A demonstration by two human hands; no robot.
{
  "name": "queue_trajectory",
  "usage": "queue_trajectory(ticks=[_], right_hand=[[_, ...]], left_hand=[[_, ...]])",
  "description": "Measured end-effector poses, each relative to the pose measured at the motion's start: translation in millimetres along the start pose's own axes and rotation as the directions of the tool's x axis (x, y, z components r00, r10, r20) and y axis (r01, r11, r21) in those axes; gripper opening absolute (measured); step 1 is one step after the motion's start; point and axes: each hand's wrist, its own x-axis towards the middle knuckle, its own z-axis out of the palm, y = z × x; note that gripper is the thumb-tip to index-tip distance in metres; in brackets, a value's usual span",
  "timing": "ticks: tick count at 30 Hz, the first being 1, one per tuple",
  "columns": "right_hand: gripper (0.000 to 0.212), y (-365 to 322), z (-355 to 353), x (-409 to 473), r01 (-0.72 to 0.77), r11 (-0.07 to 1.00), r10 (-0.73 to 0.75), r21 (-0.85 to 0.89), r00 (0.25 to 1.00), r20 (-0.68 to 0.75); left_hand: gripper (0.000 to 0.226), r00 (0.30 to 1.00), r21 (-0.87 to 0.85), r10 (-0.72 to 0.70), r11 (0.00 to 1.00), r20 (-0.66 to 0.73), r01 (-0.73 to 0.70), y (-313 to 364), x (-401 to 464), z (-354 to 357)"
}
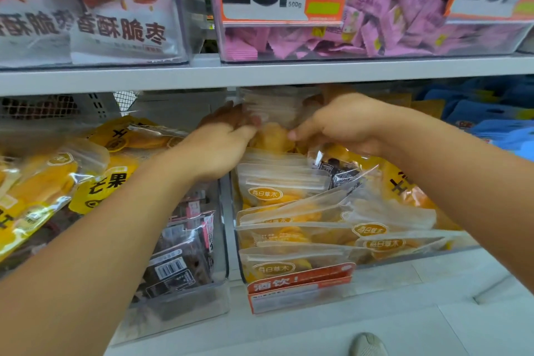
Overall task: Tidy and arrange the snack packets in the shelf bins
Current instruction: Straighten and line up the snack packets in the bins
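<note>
A clear packet of yellow dried fruit (273, 124) stands upright at the back of the middle clear bin (231, 225). My left hand (219, 147) grips its left edge and my right hand (344, 127) grips its right edge. In front of it, several similar clear packets with orange oval labels (289, 211) lie stacked and leaning toward the front of the bin. One packet with dark contents (338, 170) lies among them. Motion blur hides the held packet's top.
The bin on the left holds yellow mango packets (52, 182) over dark packets (179, 257). Blue packets (491, 115) fill the right bin. The shelf above (260, 75) carries pink sachets (390, 9), white bags and price cards. A shoe (368, 345) shows on the floor.
</note>
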Motion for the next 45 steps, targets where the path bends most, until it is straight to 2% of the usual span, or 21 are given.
queue_trajectory(ticks=[2, 3, 4, 5, 7, 9, 12, 13, 15, 18, 20, 22, 24, 28, 32, 35, 37, 38, 41, 42, 45], right_hand=[[0.024, 3.0, 0.5, -0.5, -0.042, 0.940, 0.019, 0.339, 0.997, 0.071], [0.023, 3.7, 1.8, 0.3, -0.047, 0.919, 0.020, 0.391, 0.997, 0.074], [0.025, 2.9, 4.0, 0.6, -0.022, 0.936, 0.002, 0.351, 0.998, 0.058], [0.033, 1.8, 5.9, 1.4, 0.030, 0.971, -0.042, 0.236, 0.998, 0.046], [0.068, -2.5, 8.3, 3.4, 0.159, 0.979, -0.147, -0.129, 0.985, 0.093], [0.095, -9.4, 14.6, 5.4, 0.215, 0.868, -0.159, -0.448, 0.974, 0.160], [0.110, -5.1, 30.9, 21.4, 0.252, 0.707, -0.182, -0.661, 0.968, 0.174], [0.108, -2.9, 34.5, 24.8, 0.258, 0.680, -0.180, -0.686, 0.966, 0.185], [0.103, -1.8, 29.5, 25.1, 0.244, 0.700, -0.141, -0.671, 0.968, 0.206], [0.068, -10.7, 3.3, 6.9, 0.154, 0.866, -0.017, -0.475, 0.960, 0.279], [0.067, -9.5, -4.6, 2.5, 0.169, 0.921, -0.082, -0.351, 0.965, 0.250], [0.071, -9.0, -1.9, 4.9, 0.287, 0.837, -0.237, -0.465, 0.958, 0.165], [0.066, -13.0, 4.7, 11.1, 0.336, 0.741, -0.295, -0.582, 0.941, 0.167], [0.060, -20.0, 9.1, 24.8, 0.243, 0.769, -0.103, -0.591, 0.960, 0.261], [0.046, -9.5, 17.7, 36.7, 0.350, 0.652, -0.186, -0.673, 0.934, 0.306], [0.049, -3.3, -7.5, 30.2, 0.299, 0.646, -0.045, -0.702, 0.934, 0.356], [0.061, -0.2, -22.8, 26.9, 0.255, 0.637, -0.082, -0.728, 0.961, 0.265], [0.058, 1.6, -24.3, 27.0, 0.245, 0.610, -0.120, -0.753, 0.969, 0.218], [0.017, 7.7, -13.8, 35.7, 0.283, 0.528, -0.208, -0.801, 0.957, 0.201], [0.017, 8.3, -8.9, 38.9, 0.274, 0.527, -0.204, -0.804, 0.960, 0.194], [0.024, 8.1, -1.5, 46.4, 0.246, 0.575, -0.191, -0.781, 0.968, 0.164]], left_hand=[[0.045, 0.999, -0.083, -0.049, 0.995, 0.004, 0.049, 3.6, -4.5, 0.6], [0.054, 0.998, -0.124, -0.059, 0.991, -0.012, 0.057, 3.6, -4.7, 1.4], [0.058, 0.997, -0.160, -0.068, 0.985, -0.042, 0.061, 3.8, -4.7, 1.8], [0.058, 0.995, -0.196, -0.065, 0.979, -0.082, 0.048, 3.0, -2.8, 3.3], [0.044, 0.980, -0.294, -0.038, 0.956, -0.196, -0.021, 2.5, 0.0, 5.2], [0.038, 0.964, -0.297, -0.018, 0.953, -0.265, -0.064, 2.7, 4.3, 8.2], [0.049, 0.970, -0.206, 0.049, 0.974, -0.236, -0.099, -4.3, 13.4, 12.2], [0.051, 0.974, -0.147, 0.087, 0.982, -0.210, -0.119, -7.1, 16.4, 11.9], [0.057, 0.978, -0.019, 0.140, 0.989, -0.156, -0.145, -13.5, 23.2, 8.9], [0.055, 0.987, 0.058, 0.120, 0.992, -0.108, -0.115, -18.1, 27.9, 3.3], [0.045, 0.984, 0.096, 0.141, 0.987, -0.112, -0.131, -18.9, 28.0, 3.5], [0.042, 0.979, 0.114, 0.154, 0.984, -0.135, -0.139, -16.1, 25.3, 5.7], [0.039, 0.977, 0.118, 0.139, 0.986, -0.160, -0.120, -14.1, 23.9, 6.8], [0.031, 0.978, 0.194, 0.179, 0.968, -0.106, -0.156, -13.5, 24.2, 4.3], [0.036, 0.985, 0.332, 0.169, 0.927, 0.045, -0.175, -6.1, 24.8, -3.0], [0.041, 0.984, 0.405, 0.136, 0.898, 0.115, -0.171, 2.3, 22.7, -5.7], [0.039, 0.985, 0.483, 0.122, 0.859, 0.121, -0.166, 4.0, 21.1, -6.8], [0.037, 0.985, 0.525, 0.126, 0.834, 0.114, -0.168, 5.6, 19.3, -7.2], [0.025, 0.986, 0.595, 0.156, 0.788, 0.056, -0.158, 9.6, 17.8, -7.1], [0.025, 0.984, 0.591, 0.174, 0.790, 0.041, -0.164, 9.8, 17.1, -6.4], [0.049, 0.990, 0.470, 0.128, 0.871, 0.067, -0.144, 6.9, 16.1, -2.7]])
